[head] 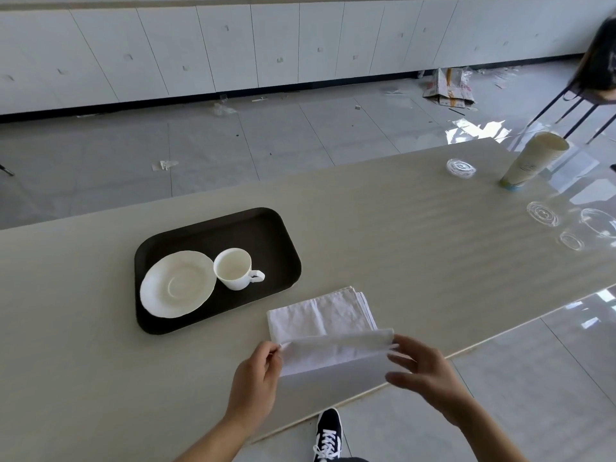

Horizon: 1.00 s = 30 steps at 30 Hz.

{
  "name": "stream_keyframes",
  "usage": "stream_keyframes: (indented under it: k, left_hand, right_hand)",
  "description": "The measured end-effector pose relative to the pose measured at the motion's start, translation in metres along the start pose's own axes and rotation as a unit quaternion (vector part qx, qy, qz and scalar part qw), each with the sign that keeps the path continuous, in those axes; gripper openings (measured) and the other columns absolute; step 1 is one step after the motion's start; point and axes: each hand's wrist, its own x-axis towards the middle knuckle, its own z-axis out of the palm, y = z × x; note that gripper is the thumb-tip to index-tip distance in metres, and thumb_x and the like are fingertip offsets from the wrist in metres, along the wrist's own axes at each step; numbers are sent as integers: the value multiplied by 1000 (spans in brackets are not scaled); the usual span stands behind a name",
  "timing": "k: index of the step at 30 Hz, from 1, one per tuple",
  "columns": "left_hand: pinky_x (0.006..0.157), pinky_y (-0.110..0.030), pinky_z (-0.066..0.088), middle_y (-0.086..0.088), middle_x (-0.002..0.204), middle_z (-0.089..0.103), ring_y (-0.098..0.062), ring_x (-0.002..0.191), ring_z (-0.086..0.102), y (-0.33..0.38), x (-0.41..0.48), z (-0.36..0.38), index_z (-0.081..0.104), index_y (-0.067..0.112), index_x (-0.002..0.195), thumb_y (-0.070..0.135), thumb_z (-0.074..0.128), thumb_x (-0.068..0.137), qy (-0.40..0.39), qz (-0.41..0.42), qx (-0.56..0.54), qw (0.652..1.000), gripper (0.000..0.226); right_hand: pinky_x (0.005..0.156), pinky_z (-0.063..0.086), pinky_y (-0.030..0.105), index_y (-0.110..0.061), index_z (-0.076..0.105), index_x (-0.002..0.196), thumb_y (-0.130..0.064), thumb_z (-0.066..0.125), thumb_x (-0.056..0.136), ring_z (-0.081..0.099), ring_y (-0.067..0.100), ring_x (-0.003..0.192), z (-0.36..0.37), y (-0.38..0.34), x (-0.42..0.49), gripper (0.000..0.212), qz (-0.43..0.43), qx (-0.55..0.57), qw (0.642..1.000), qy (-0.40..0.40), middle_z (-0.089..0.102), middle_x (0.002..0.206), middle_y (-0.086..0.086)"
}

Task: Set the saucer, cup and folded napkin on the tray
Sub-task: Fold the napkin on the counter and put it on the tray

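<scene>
A dark brown tray (266,228) lies on the beige table. On its left part rests a white saucer (176,285), and a white cup (235,268) stands beside the saucer on the tray, handle pointing right. A white napkin (320,318) lies on the table to the right of the tray, near the front edge. Its near flap is lifted and partly folded over. My left hand (258,378) pinches the flap's left corner. My right hand (423,365) pinches the right corner.
A tall stack of paper cups (530,161) leans at the table's far right. Clear plastic lids (461,168) and clear cups (543,213) lie near it. The table's front edge runs just under my hands. A seated person (600,61) is at the far right.
</scene>
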Motion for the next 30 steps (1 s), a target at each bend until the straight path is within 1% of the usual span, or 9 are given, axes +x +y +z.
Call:
stream_keyframes:
  k: [2, 4, 8, 11, 14, 19, 25, 28, 30]
  left_hand:
    - [51, -23, 36, 9, 66, 62, -12, 55, 53, -1, 3, -3, 57, 30, 82, 15, 55, 94, 13, -21, -27, 999, 19]
    - [51, -25, 37, 9, 67, 62, -14, 56, 53, -2, 4, -5, 55, 33, 81, 16, 55, 95, 19, -31, -37, 999, 22]
    - [57, -34, 45, 2, 70, 66, -18, 60, 59, -7, 3, -10, 58, 32, 84, 24, 54, 97, 31, -57, -64, 996, 15]
    - [73, -33, 54, 6, 92, 75, -11, 84, 70, -3, 2, -15, 60, 29, 95, 29, 62, 92, -21, -94, -152, 984, 4]
    - [76, -27, 55, 12, 97, 74, -8, 89, 70, -1, 8, -15, 57, 33, 99, 14, 70, 81, -52, -101, -136, 984, 29]
    - [63, -14, 46, 9, 87, 69, -3, 79, 64, 0, 27, -12, 55, 32, 95, 5, 64, 83, 25, -98, -46, 994, 30]
    - [62, -12, 42, 15, 83, 68, 2, 77, 62, 2, 41, 1, 60, 33, 99, 8, 63, 83, 80, -108, -40, 990, 30]
    - [62, -19, 44, 13, 80, 66, -4, 73, 62, 1, 44, 5, 61, 28, 100, 9, 66, 82, 115, -109, -23, 987, 27]
    - [69, -30, 50, 9, 90, 62, -12, 80, 62, 0, 42, 8, 61, 24, 103, 10, 67, 81, 122, -99, 6, 988, 27]
  right_hand:
    - [86, 60, 38, -22, 76, 94, 8, 83, 72, 74, 23, 93, 5, 2, 7, 37, -15, -124, 990, 61, 76, 96, 5]
    - [82, 57, 41, -17, 75, 83, 3, 83, 75, 72, 22, 82, 12, -1, 13, 22, -39, -170, 981, 85, 73, 90, 7]
    - [72, 49, 19, -22, 68, 77, -6, 78, 83, 67, 4, 74, 16, -12, 23, 20, -70, -160, 983, 51, 71, 76, -4]
    - [60, 42, 22, -21, 63, 76, -11, 75, 87, 54, 3, 59, 23, -17, 33, 19, -55, -165, 983, 54, 62, 63, -9]
    - [55, 36, 22, -18, 61, 73, -17, 75, 87, 43, 6, 54, 29, -21, 44, 21, -46, -163, 983, 71, 53, 56, -11]
    - [55, 37, 31, -15, 59, 73, -22, 75, 88, 45, 13, 54, 38, -27, 62, 23, -22, -175, 979, 103, 52, 56, -6]
    - [51, 38, 28, -16, 57, 77, -23, 71, 89, 52, 13, 58, 48, -28, 81, 19, -6, -247, 956, 156, 60, 65, -4]
    - [52, 42, 26, -21, 59, 81, -25, 71, 89, 56, 6, 59, 53, -26, 86, 15, 12, -247, 954, 168, 62, 66, -9]
    - [55, 44, 29, -23, 61, 93, -27, 70, 90, 59, 11, 63, 56, -25, 85, 10, 20, -267, 949, 168, 64, 72, -9]
